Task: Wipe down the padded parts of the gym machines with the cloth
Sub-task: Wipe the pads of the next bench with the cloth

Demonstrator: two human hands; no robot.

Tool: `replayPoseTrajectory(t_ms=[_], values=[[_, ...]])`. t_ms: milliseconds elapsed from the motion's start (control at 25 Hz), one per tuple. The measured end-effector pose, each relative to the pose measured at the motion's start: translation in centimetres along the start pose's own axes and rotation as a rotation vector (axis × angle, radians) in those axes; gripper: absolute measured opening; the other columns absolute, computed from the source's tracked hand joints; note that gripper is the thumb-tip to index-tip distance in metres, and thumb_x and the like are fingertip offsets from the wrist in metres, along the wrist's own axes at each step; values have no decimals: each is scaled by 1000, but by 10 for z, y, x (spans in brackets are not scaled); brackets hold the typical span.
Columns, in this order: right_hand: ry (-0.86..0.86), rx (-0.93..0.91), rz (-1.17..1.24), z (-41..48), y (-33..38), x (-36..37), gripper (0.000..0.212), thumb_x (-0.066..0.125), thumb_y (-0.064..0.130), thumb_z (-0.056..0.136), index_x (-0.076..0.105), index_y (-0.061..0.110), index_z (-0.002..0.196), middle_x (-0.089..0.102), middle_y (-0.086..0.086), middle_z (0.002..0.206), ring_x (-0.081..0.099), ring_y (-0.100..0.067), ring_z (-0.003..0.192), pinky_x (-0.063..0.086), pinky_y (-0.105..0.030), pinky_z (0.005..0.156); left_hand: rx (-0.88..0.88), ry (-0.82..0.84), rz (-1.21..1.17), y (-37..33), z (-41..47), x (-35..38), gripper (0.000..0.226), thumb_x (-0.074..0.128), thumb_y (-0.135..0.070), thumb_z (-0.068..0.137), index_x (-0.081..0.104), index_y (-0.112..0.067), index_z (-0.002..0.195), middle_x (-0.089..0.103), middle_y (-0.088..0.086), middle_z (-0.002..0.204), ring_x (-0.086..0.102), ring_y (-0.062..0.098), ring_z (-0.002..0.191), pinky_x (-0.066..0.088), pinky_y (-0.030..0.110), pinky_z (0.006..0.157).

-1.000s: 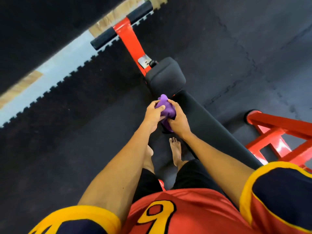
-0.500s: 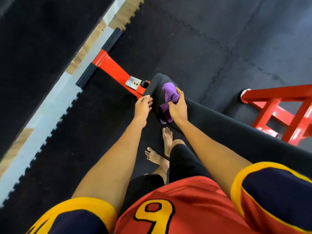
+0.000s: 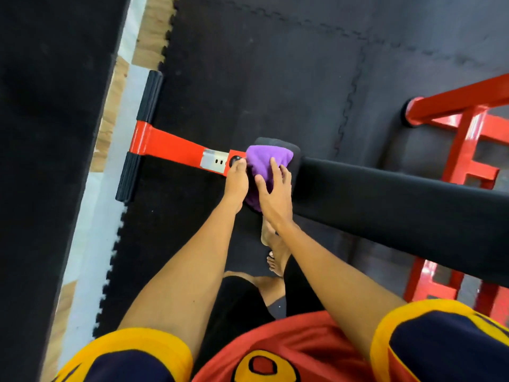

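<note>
A purple cloth lies spread over the small black end pad of the bench. My right hand presses on the cloth with straight, spread fingers. My left hand holds the cloth's left edge beside the pad, its fingertips curled near a black knob. The long black bench pad runs to the right from the small pad. Most of the small pad is hidden under the cloth.
A red bench beam ends in a crossbar with black rubber grips at the left. A red metal frame stands at the right. Black foam floor mats surround the bench. My bare feet stand below the pad.
The cloth went from bunched in my right hand to spread over the end pad. My right fingers straightened onto it and my left hand moved to its left edge. The view swung round.
</note>
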State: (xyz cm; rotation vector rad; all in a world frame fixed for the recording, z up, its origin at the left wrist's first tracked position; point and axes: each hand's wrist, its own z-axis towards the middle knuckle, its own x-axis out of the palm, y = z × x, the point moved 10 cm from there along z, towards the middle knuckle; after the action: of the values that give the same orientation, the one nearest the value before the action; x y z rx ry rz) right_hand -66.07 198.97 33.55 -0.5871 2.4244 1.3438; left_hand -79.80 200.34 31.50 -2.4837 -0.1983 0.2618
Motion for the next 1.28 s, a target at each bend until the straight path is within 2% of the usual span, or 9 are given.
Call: replayPoseTrajectory(t_ms=[120, 320, 480, 680, 760, 880, 1000, 1120, 1280], values=[[-34, -32, -174, 12, -5, 11, 65, 46, 63, 99, 18, 50, 156, 5, 11, 167, 18, -29, 151, 50, -54, 103, -36, 22, 47, -3, 20, -5, 24, 40, -32, 104, 60, -22, 97, 63, 5, 106, 59, 19, 103, 49, 45, 101], [-197, 13, -260, 39, -3, 34, 69, 54, 48, 100, 18, 40, 160, -1, -8, 171, 1, -42, 156, 25, -63, 121, 16, 57, 177, -16, 38, -6, 23, 37, -31, 110, 60, -28, 111, 60, -10, 104, 56, 2, 97, 45, 18, 79], [-287, 36, -229, 77, 12, 19, 63, 55, 46, 99, 32, 35, 156, 13, -7, 170, 15, -41, 154, 37, -59, 115, 131, 157, 329, -26, 46, -2, 37, 32, -25, 111, 55, -24, 140, 56, -11, 126, 52, 0, 111, 41, 18, 94], [-358, -12, -292, 35, 1, 35, 68, 64, 37, 96, 32, 35, 156, 13, -6, 169, 22, -39, 152, 43, -56, 111, 116, 240, 344, -25, 57, -4, 25, 36, -24, 108, 59, -31, 104, 61, -4, 108, 57, 10, 102, 49, 47, 105], [-384, -22, -230, -4, -17, 54, 69, 64, 35, 97, 30, 36, 157, 11, -6, 169, 20, -39, 152, 45, -59, 109, 124, 297, 398, -26, 57, -2, 29, 33, -30, 110, 59, -30, 122, 60, -3, 126, 56, 12, 118, 47, 46, 109], [-427, 28, -198, -19, -25, 64, 65, 60, 35, 101, 29, 36, 158, 8, -6, 170, 12, -39, 155, 39, -65, 111, 145, 385, 425, -23, 58, 3, 52, 33, -46, 106, 42, -25, 153, 44, -4, 156, 41, 14, 143, 35, 46, 120], [-475, 65, -248, 17, -6, 52, 61, 58, 36, 100, 35, 35, 157, 16, -7, 169, 10, -39, 155, 25, -63, 120, 95, 433, 399, -18, 58, 7, 73, 38, -65, 91, 37, -31, 156, 43, -7, 157, 40, 12, 144, 32, 45, 122], [-493, 102, -270, 48, 0, 38, 61, 61, 37, 95, 41, 37, 153, 26, -5, 166, 19, -41, 153, 31, -62, 116, 44, 446, 353, -7, 76, 9, 79, 42, -75, 84, 43, -35, 152, 50, -8, 152, 45, 10, 141, 33, 44, 121], [-505, 37, -246, 21, -8, 42, 62, 62, 37, 97, 39, 36, 155, 22, -3, 168, 19, -36, 154, 34, -56, 117, -17, 408, 310, -19, 60, 9, 57, 42, -57, 99, 57, -19, 139, 61, 2, 140, 57, 16, 129, 46, 37, 110]])
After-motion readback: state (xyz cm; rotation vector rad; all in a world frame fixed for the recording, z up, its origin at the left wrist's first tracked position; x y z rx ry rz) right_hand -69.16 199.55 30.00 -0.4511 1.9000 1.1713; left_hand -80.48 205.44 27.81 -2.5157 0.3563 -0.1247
